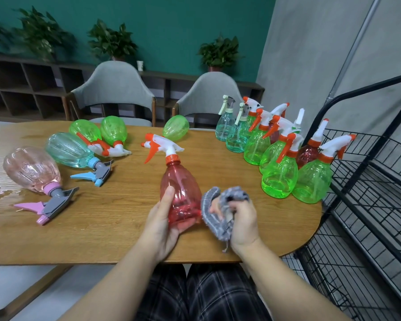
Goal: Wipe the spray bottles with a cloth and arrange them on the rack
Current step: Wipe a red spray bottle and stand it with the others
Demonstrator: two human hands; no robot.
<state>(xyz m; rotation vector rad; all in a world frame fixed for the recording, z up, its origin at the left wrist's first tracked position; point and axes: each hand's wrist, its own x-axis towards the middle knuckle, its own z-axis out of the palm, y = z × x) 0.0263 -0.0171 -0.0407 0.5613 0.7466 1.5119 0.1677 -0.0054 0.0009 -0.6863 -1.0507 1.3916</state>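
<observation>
Holding red bottle (181, 195) over table (116, 228), near edge.
Left hand (159, 224) grips bottle base; right hand (242, 222) clutches bunched grey cloth (214, 205) touching bottle's side. Rack (366, 188) at right.

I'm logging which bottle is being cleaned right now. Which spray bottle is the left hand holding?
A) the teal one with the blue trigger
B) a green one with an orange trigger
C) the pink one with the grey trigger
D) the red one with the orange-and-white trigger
D: the left hand grips the red spray bottle, while the right hand holds the grey cloth beside it.
</observation>
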